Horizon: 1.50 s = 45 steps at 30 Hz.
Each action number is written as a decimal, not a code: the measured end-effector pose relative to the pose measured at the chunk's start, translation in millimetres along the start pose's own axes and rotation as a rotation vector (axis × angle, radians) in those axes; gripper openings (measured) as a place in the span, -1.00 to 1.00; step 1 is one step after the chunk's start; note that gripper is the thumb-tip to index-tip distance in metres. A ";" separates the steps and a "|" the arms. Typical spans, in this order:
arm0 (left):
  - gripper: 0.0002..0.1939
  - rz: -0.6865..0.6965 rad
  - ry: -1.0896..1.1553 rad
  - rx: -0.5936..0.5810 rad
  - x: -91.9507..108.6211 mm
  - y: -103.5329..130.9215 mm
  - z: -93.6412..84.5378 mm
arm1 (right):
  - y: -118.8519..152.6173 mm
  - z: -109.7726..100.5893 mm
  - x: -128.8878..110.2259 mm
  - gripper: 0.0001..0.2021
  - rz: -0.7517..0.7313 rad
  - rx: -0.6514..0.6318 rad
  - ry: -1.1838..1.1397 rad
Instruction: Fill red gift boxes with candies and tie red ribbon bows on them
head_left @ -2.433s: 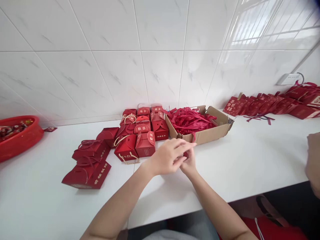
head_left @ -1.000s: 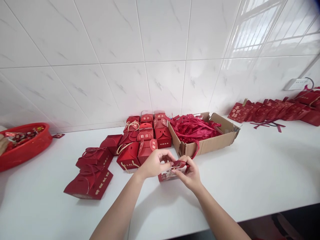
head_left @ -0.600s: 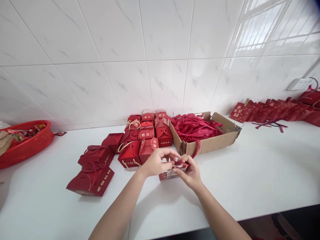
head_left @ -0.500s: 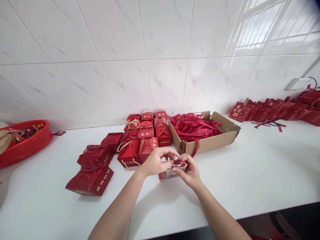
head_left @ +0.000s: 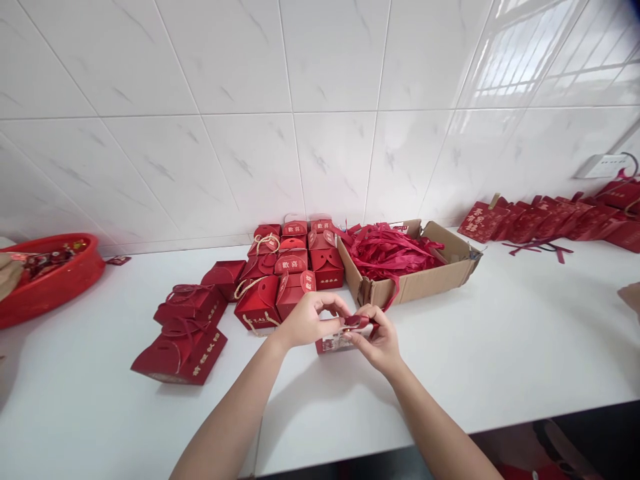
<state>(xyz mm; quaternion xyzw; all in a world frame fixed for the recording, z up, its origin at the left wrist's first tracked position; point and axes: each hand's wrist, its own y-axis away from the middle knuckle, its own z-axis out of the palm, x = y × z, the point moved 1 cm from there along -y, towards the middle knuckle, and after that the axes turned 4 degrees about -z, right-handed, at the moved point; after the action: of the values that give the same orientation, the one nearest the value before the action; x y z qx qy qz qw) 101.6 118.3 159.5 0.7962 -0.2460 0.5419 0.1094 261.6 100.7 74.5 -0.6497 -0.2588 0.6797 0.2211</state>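
Observation:
A small red gift box [head_left: 327, 345] with a pale printed front stands on the white table, partly covered by my hands. From its top rises a dark red ribbon [head_left: 356, 322] in a loop. My left hand [head_left: 309, 321] pinches the ribbon's left side between thumb and fingertips. On the right of the box, my right hand [head_left: 384, 341] is closed, its thumb against the front and its curled fingers behind the top. The exact grip of the fingers behind is hidden.
Red candy boxes [head_left: 295, 293] stand grouped behind my left hand, more boxes [head_left: 183, 353] at left. A cardboard box [head_left: 420, 280] holds red ribbons [head_left: 390, 250]. A red basin [head_left: 75, 280] is far left, flat red boxes [head_left: 530, 223] far right. Another person's hand [head_left: 631, 300] shows at the right edge.
The ribbon now stands up in a clearer loop above the box, between my fingers. Another person's hand has come into view at the right edge. My hands have barely shifted.

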 end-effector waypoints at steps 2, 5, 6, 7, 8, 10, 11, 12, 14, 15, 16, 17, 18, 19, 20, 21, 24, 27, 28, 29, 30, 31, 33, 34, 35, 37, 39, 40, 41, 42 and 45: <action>-0.84 0.002 -0.020 0.002 -0.1 0.7 -0.8 | 0.3 0.1 1.0 -0.73 -0.003 0.001 0.002; -0.83 0.015 -0.061 -0.021 0.2 2.7 -2.6 | 0.7 1.0 1.7 -0.72 -0.010 -0.009 -0.021; -0.82 0.036 -0.077 -0.042 0.7 3.6 -3.3 | 0.7 1.4 1.7 -0.72 -0.014 -0.014 -0.034; -0.81 0.068 -0.092 -0.067 1.5 4.7 -4.0 | 0.8 1.8 1.7 -0.73 -0.015 -0.018 -0.045; -0.81 0.106 -0.105 -0.091 2.4 6.0 -4.6 | 0.8 2.1 1.6 -0.73 -0.016 -0.020 -0.053; -0.83 0.176 -0.135 -0.112 4.1 9.1 -5.0 | 0.7 2.6 1.5 -0.74 -0.018 -0.014 -0.055; -0.83 0.191 -0.153 -0.107 4.5 11.0 -4.6 | 0.7 2.7 1.4 -0.73 -0.019 -0.010 -0.049; -0.82 0.186 -0.172 -0.098 4.3 13.0 -3.8 | 0.7 2.7 1.3 -0.72 -0.020 -0.006 -0.042; -0.81 0.128 -0.203 -0.062 1.8 17.6 -1.3 | 0.7 2.4 0.8 -0.71 -0.025 -0.001 -0.032; -0.82 0.088 -0.212 -0.041 -0.4 20.0 0.2 | 0.6 2.1 0.3 -0.72 -0.025 0.001 -0.029; -0.83 0.055 -0.219 -0.019 -3.1 22.4 1.7 | 0.5 1.8 -0.5 -0.73 -0.019 0.001 -0.030; -0.84 0.035 -0.222 0.007 -5.9 24.7 3.0 | 0.3 1.3 -1.5 -0.75 -0.006 -0.001 -0.032; -0.85 0.031 -0.223 0.035 -8.8 26.8 4.1 | -0.2 0.8 -2.9 -0.77 0.010 -0.010 -0.032; -0.86 0.037 -0.219 0.061 -11.5 28.7 5.1 | -0.8 0.3 -4.4 -0.78 0.025 -0.026 -0.026; -0.87 0.050 -0.211 0.086 -13.9 30.3 6.0 | -1.6 -0.2 -6.2 -0.77 0.034 -0.050 -0.016; -0.89 0.068 -0.201 0.106 -16.2 31.6 6.8 | -2.4 -0.7 -7.9 -0.77 0.036 -0.075 -0.002; -0.92 0.116 -0.177 0.158 -21.8 34.3 9.7 | -4.7 -2.3 -11.5 -0.84 0.014 -0.117 0.021; -0.95 0.128 -0.154 0.205 -26.3 36.3 13.1 | -5.3 -3.7 -10.9 -0.86 0.023 -0.096 -0.001; -0.93 0.125 -0.147 0.214 -27.4 36.9 14.2 | -5.2 -4.0 -10.1 -0.86 0.032 -0.092 -0.009; -0.91 0.124 -0.142 0.219 -28.2 37.4 15.3 | -5.0 -4.2 -9.3 -0.86 0.044 -0.091 -0.017; -0.89 0.125 -0.137 0.221 -28.6 37.8 16.3 | -4.8 -4.3 -8.5 -0.86 0.057 -0.092 -0.023; -0.87 0.129 -0.131 0.222 -28.6 38.0 17.3 | -4.6 -4.4 -7.9 -0.87 0.070 -0.095 -0.027; -0.85 0.140 -0.103 0.222 -28.1 37.6 18.9 | -4.1 -4.3 -7.4 -0.87 0.092 -0.091 -0.029; -0.83 0.142 -0.086 0.220 -27.9 37.2 19.5 | -3.9 -4.2 -7.3 -0.87 0.099 -0.086 -0.025; -0.81 0.142 -0.072 0.220 -27.6 36.6 20.2 | -3.6 -4.2 -7.4 -0.88 0.105 -0.078 -0.019; -0.77 0.136 -0.068 0.231 -27.6 35.4 21.2 | -3.1 -4.1 -7.6 -0.88 0.106 -0.062 -0.006; -0.74 0.137 -0.082 0.251 -27.4 34.6 21.9 | -2.8 -4.1 -7.7 -0.88 0.094 -0.052 0.005; -0.74 0.140 -0.081 0.254 -27.1 34.3 22.2 | -2.8 -4.0 -7.6 -0.88 0.083 -0.049 0.007; -0.76 0.143 -0.071 0.247 -26.5 34.0 22.4 | -3.0 -3.9 -7.4 -0.88 0.072 -0.048 0.006; -0.79 0.142 -0.058 0.232 -25.7 33.7 22.5 | -3.2 -3.7 -7.2 -0.87 0.060 -0.048 0.002; -0.82 0.120 -0.057 0.172 -22.8 32.7 21.6 | -4.2 -2.5 -6.7 -0.88 0.043 -0.044 -0.004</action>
<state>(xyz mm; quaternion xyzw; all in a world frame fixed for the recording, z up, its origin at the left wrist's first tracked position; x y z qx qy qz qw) 95.8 87.1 127.2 0.8014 -0.2491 0.5438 0.0010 264.3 99.9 82.3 -0.6586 -0.2601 0.6796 0.1915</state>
